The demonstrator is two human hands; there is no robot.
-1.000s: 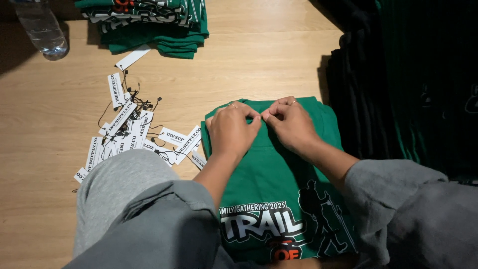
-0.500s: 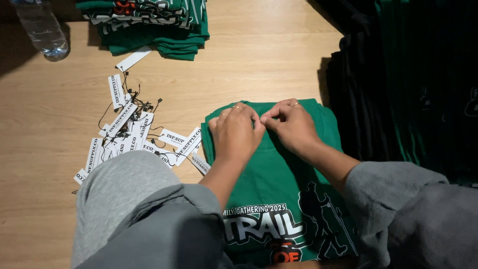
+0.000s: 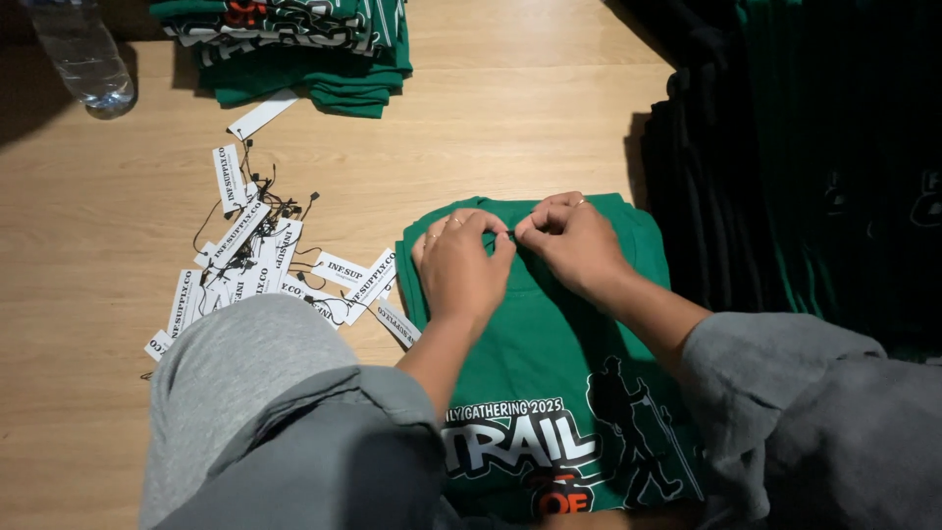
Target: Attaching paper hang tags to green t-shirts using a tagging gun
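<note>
A folded green T-shirt [image 3: 549, 363] with a white, black and orange print lies on the wooden floor in front of me. My left hand [image 3: 459, 265] and my right hand [image 3: 572, 238] rest on its far edge, at the collar. Their fingertips meet there and pinch something small and thin, too small to make out. Both wrists come out of grey sleeves.
A scatter of white paper hang tags [image 3: 257, 257] with black strings lies left of the shirt. A stack of folded green shirts [image 3: 294, 44] sits at the far edge, a clear plastic bottle [image 3: 83, 54] at far left. Dark garments [image 3: 785, 167] pile up on the right.
Both hands stay at the collar; the fingertips have shifted only slightly against each other. The shirt and tags have not moved.
</note>
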